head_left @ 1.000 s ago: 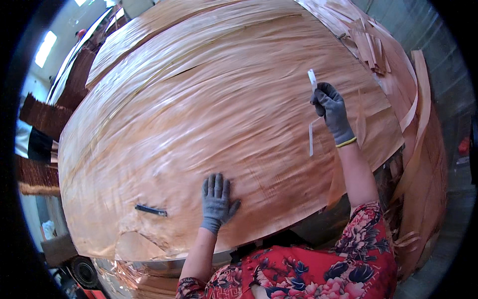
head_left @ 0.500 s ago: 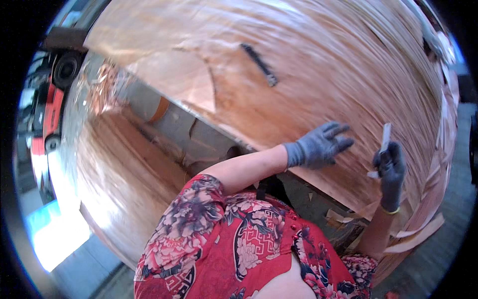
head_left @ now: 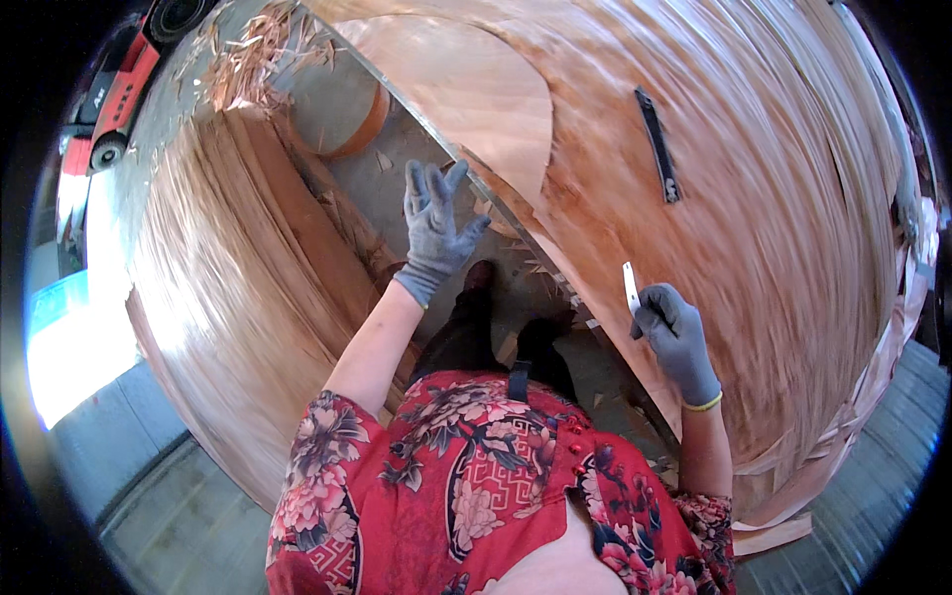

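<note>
My left hand (head_left: 434, 226), in a grey glove, is raised with its fingers spread and nothing in it. It hovers over the gap between two stacks, close to the edge of the right one. My right hand (head_left: 672, 335), also gloved in grey, is closed round a slim white blade-like tool (head_left: 631, 286) whose narrow end points up and away. That hand is above the large stack of wood veneer sheets (head_left: 734, 258) on the right. Farther back on this stack lies a long black strip-shaped object (head_left: 656, 147); its exact kind is unclear.
A second veneer stack (head_left: 228, 268) stands at the left. Between the stacks, the floor holds wood scraps and a curled veneer band (head_left: 372, 127). A heap of veneer shreds (head_left: 258, 55) lies at the far left, near a red wheeled vehicle (head_left: 119, 94). A paler, round-edged sheet (head_left: 476, 89) lies on the right stack.
My left hand has swung left from above the right stack to over the gap, fingers spreading. My right hand has shifted left, keeping the white tool. The view has turned.
</note>
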Tool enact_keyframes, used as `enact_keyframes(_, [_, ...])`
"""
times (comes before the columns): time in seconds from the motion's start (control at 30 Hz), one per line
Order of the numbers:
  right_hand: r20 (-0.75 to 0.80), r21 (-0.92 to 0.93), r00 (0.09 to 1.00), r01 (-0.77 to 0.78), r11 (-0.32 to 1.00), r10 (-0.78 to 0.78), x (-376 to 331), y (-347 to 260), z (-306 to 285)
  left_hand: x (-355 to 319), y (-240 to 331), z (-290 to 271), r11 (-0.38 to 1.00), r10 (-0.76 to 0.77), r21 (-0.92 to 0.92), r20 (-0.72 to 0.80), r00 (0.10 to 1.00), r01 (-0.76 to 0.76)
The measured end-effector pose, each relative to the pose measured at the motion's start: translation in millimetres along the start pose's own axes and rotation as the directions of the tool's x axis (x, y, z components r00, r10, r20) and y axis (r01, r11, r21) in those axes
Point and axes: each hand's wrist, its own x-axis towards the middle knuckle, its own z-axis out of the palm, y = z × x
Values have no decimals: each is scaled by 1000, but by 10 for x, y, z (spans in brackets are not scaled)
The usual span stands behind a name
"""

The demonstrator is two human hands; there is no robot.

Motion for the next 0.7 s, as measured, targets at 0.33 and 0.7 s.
enact_keyframes(0.33, [20, 73, 999, -51, 996, 49, 485, -192, 230, 65, 53, 194, 953, -294, -144, -218, 930, 268])
enact_keyframes(0.7, [57, 93, 995, -83, 992, 78, 709, -221, 342, 58, 133, 301, 949, -262, -215, -133, 956, 230])
